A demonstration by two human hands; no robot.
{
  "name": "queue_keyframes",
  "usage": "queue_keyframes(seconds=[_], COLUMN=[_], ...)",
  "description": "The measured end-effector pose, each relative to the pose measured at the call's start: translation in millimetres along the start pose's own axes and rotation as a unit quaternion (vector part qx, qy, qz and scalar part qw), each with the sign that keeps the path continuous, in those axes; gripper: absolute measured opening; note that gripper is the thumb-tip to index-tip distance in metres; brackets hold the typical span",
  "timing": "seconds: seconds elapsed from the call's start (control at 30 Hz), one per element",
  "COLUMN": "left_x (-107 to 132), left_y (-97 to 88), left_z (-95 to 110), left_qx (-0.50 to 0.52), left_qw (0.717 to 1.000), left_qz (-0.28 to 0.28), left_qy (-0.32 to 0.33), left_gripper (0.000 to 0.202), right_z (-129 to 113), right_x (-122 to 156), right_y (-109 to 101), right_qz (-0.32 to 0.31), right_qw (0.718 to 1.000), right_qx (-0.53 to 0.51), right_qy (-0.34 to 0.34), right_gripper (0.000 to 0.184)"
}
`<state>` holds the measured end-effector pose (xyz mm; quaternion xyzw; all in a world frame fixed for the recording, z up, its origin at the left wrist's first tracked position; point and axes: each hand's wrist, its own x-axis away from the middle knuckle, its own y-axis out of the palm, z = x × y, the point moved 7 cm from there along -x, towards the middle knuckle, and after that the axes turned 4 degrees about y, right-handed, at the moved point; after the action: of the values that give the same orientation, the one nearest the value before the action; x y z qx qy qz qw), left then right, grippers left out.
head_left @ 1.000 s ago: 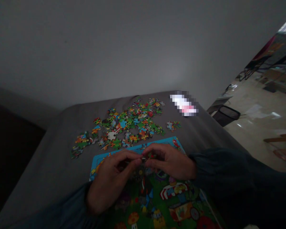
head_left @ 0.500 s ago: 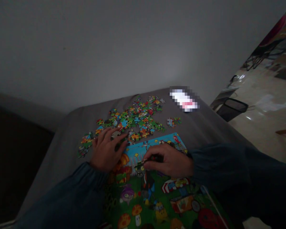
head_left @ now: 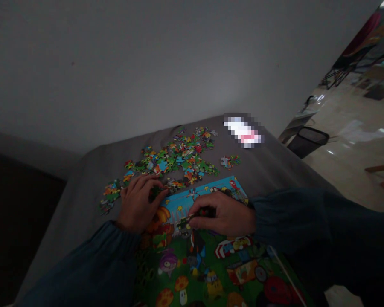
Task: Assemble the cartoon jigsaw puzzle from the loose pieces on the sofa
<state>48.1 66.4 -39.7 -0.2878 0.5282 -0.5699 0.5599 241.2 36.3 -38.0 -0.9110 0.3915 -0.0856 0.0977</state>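
My left hand (head_left: pixel 139 202) rests at the near edge of a heap of loose jigsaw pieces (head_left: pixel 171 160). Its fingers are curled, with thumb and forefinger tips close together; whatever lies between them is too dark to make out. Over the upper part of a colourful cartoon puzzle picture (head_left: pixel 195 260) is my right hand (head_left: pixel 222 213), thumb and forefinger closed in a pinch. Any small thing at those fingertips blends into the picture below. The picture has a blue sky strip at the top and a green ground with cartoon figures.
A grey cloth (head_left: pixel 83 183) covers the table, which stands against a pale wall (head_left: pixel 131 72). At the back right lies a lit phone (head_left: pixel 243 131), blurred out. A few pieces (head_left: pixel 230 161) sit apart from the heap. Right of the table are a dark chair (head_left: pixel 310 138) and shiny floor.
My left hand's fingers have curled in, and forefinger and thumb have drawn nearer each other. My right hand keeps its pinch over the same spot. The whole view has shifted slightly.
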Motion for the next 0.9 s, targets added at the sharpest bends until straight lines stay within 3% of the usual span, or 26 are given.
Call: queue_keyframes(seconds=[0.13, 0.3, 0.37, 0.5, 0.73, 0.8, 0.9], left_x=[-3, -5, -5, -3, -1, 0, 2], left_y=[-0.1, -14.2, -17.1, -7.4, 10.8, 10.9, 1.7], left_z=[0, -7, -2, 10, 8, 8, 12], left_qx=[-0.014, -0.045, -0.056, -0.077, -0.114, -0.115, -0.109], left_qw=[1.000, 0.994, 0.993, 0.996, 0.992, 0.992, 0.994], left_qz=[-0.001, 0.084, 0.098, 0.031, -0.050, -0.047, 0.000], left_qy=[-0.006, -0.052, -0.034, 0.032, 0.024, 0.016, 0.012], left_gripper=[0.023, 0.027, 0.027, 0.024, 0.045, 0.049, 0.046], right_z=[1, 1, 2, 1, -1, -2, -1], right_x=[-1, -1, -1, -1, -1, -1, -1], right_y=[0, 0, 0, 1, 0, 0, -1], right_qz=[-0.005, -0.001, -0.004, -0.010, -0.012, -0.011, -0.007], right_qw=[1.000, 1.000, 1.000, 1.000, 1.000, 1.000, 1.000], right_qx=[0.002, 0.017, 0.015, 0.011, 0.019, 0.026, 0.028], right_qy=[0.011, 0.012, 0.011, 0.001, 0.001, -0.006, -0.008], right_gripper=[0.012, 0.013, 0.014, 0.015, 0.012, 0.012, 0.013])
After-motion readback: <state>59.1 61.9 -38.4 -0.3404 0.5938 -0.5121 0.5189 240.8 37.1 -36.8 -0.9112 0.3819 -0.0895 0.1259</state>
